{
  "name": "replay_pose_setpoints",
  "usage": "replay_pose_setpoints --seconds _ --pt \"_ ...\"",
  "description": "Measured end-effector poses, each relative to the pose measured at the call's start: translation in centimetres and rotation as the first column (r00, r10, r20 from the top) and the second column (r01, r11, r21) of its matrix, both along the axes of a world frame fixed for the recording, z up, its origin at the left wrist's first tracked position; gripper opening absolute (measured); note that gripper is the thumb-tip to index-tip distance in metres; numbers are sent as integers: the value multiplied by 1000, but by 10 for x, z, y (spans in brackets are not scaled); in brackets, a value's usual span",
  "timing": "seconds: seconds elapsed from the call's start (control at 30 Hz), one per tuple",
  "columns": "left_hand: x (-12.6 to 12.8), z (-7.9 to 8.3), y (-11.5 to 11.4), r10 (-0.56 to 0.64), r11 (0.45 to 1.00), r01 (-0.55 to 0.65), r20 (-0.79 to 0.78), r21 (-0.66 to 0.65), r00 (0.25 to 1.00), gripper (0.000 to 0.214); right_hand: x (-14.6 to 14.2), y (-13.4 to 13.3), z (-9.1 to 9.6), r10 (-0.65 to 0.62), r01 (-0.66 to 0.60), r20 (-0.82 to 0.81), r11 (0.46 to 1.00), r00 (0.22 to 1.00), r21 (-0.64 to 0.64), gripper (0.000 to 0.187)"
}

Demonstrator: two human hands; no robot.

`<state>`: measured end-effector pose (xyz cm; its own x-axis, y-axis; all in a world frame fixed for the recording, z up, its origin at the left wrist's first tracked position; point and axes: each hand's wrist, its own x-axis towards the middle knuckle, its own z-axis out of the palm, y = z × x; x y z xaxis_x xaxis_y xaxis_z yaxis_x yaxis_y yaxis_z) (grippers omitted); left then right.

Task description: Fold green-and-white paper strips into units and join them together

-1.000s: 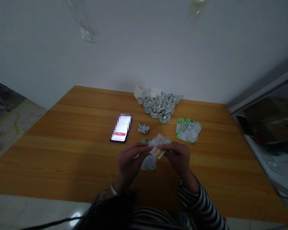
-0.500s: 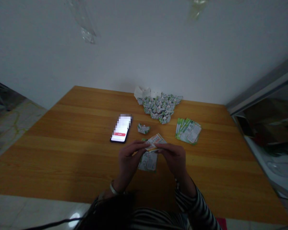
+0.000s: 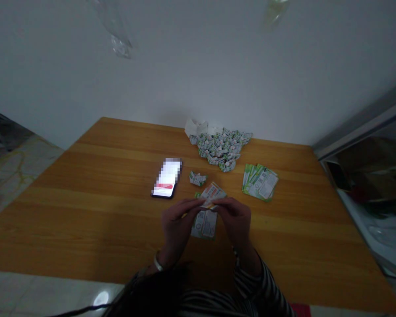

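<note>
While jagged, crinkled papers (image 3: 220,147) lie heaped beyond, left hand (image 3: 178,222) and right hand (image 3: 235,216) pinch a bent printed slip (image 3: 214,192).

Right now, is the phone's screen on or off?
On: the phone glows bright white, with a red bar near its lower end.

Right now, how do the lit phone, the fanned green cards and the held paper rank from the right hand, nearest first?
1. Held paper: pinched in the right hand.
2. Fanned green cards: ahead, to the right.
3. Lit phone: over to the left.
</note>
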<state>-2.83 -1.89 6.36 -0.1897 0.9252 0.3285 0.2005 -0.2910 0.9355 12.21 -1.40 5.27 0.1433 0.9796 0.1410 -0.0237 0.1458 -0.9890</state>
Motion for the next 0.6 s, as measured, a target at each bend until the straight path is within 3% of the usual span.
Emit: replay_pose_setpoints --seconds 0.2,0.37,0.6 --pt "9 1 2 89 984 -52 221 -169 971 16 -13 3 5 -129 130 -46 991 991 25 8" --pt "20 -5 2 283 906 -91 430 -414 858 16 -29 5 4 -187 188 -63 982 980 16 5" --pt "25 -4 1 335 895 -84 537 -438 774 19 -30 13 4 -181 173 89 981 979 89 15"
